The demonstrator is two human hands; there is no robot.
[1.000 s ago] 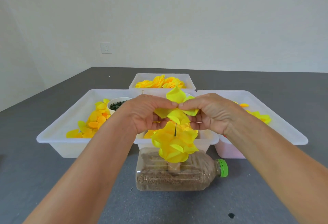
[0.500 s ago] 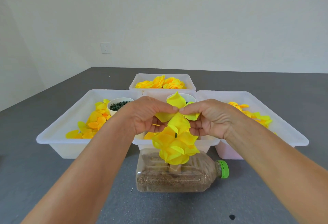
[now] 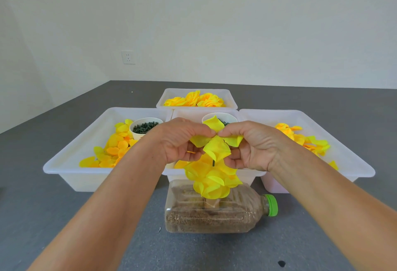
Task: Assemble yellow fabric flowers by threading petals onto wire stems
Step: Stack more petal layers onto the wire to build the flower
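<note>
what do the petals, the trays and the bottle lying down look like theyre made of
The petals look like thin matte yellow fabric or crepe: they crease and cup softly, with no shine. The trays look like translucent white plastic, smooth and slightly glossy, their contents showing faintly through the walls. The bottle looks like clear plastic with a green ribbed plastic cap; a brown granular fill, perhaps sand, shows through it.

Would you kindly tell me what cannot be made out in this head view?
- Wire stem: only a short dark tip shows; petal cluster hides the rest.
- Second cup: mostly behind the petal piece pinched by left hand and right hand.
- Middle tray: contents blocked by both hands.
</note>
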